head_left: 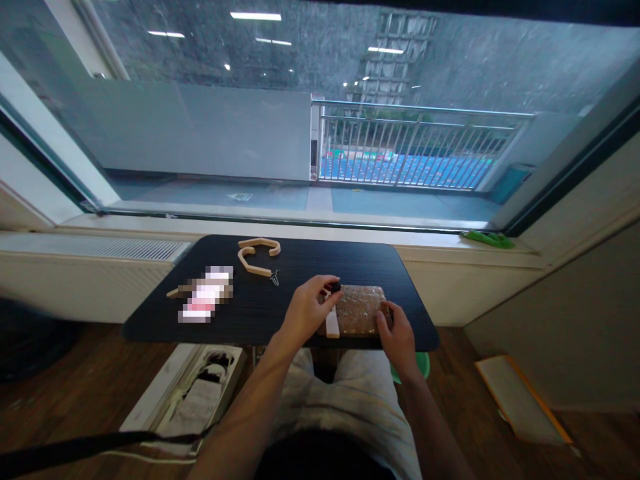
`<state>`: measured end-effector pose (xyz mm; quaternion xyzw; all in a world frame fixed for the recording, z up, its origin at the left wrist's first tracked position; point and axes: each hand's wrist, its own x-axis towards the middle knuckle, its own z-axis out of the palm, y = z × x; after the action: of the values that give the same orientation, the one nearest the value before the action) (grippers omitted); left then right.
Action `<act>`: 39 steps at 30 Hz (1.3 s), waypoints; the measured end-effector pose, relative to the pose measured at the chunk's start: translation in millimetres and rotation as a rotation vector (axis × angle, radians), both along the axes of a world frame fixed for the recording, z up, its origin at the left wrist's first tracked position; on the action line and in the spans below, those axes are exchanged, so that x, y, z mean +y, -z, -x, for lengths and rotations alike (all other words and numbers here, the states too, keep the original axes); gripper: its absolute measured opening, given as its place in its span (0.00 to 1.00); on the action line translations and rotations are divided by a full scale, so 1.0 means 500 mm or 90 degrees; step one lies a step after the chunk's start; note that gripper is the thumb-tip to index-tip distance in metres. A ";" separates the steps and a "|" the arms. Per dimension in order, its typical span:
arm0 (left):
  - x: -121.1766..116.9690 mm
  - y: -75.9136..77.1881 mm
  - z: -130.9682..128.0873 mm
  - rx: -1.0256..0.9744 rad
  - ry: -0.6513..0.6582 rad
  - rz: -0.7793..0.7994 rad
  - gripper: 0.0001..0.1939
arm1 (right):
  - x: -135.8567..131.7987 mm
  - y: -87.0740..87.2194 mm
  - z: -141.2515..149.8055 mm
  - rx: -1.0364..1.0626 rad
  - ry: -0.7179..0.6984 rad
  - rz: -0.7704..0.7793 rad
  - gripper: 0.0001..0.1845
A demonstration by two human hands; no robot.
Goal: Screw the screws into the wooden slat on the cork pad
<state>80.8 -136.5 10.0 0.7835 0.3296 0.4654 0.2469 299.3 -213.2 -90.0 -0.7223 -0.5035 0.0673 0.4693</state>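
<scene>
A flat rectangular block [361,312], brown with glittery specks, lies near the front edge of the dark table [295,267]. Fingers of my right hand [399,333] are closed on its right edge. A pale strip [332,324] runs across its left end, and my left hand [311,305] reaches over that end. Between the left thumb and fingers is a small black object [335,287], whose kind I cannot make out. Two bent, pale wooden pieces [256,271] lie farther back, with several small metal screws or pins [275,278] beside them.
A pixelated item [207,293] and a thin wooden stick [173,293] are on the table's left side. Behind the table are the windowsill [430,240] and a radiator [90,250]. An open white box [200,393] sits on the floor; a green cloth [487,239] lies on the sill.
</scene>
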 end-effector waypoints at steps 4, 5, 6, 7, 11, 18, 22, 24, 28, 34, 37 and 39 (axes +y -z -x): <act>-0.002 -0.001 0.002 0.005 -0.004 0.012 0.12 | 0.000 0.000 0.000 -0.002 -0.003 -0.013 0.23; -0.002 -0.002 0.003 0.009 -0.005 0.015 0.12 | 0.000 0.000 0.000 -0.001 -0.003 -0.014 0.23; -0.003 -0.002 0.004 0.013 -0.005 0.017 0.12 | 0.000 0.000 0.000 0.001 -0.004 -0.013 0.23; -0.003 -0.003 0.004 0.017 -0.006 0.018 0.12 | 0.000 -0.001 0.000 0.003 -0.004 -0.010 0.24; -0.003 -0.004 0.004 0.026 -0.009 0.017 0.12 | 0.000 -0.002 0.000 0.004 -0.004 -0.004 0.24; -0.003 -0.005 0.004 0.025 -0.007 0.023 0.12 | -0.001 -0.002 0.000 0.012 -0.002 0.006 0.24; -0.003 -0.005 0.005 0.035 -0.004 0.018 0.12 | 0.000 -0.002 0.000 0.009 -0.002 0.001 0.24; -0.003 -0.005 0.006 0.041 -0.002 0.019 0.11 | 0.000 -0.001 -0.001 0.007 0.002 0.000 0.24; -0.003 -0.003 0.007 0.038 0.000 0.025 0.12 | 0.001 0.002 -0.002 0.009 0.001 -0.002 0.24; -0.004 -0.004 0.007 0.030 0.016 0.042 0.12 | 0.000 0.000 -0.001 0.011 0.001 -0.001 0.24; -0.005 -0.006 0.007 0.024 0.024 0.052 0.12 | -0.001 -0.001 -0.001 0.010 -0.003 0.000 0.24; -0.006 -0.005 0.007 0.017 0.027 0.058 0.12 | -0.001 -0.001 -0.001 0.011 -0.004 0.000 0.24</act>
<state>77.5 -139.3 12.6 0.7842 0.3372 0.4341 0.2878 299.7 -213.5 -89.5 -0.7200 -0.5020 0.0751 0.4732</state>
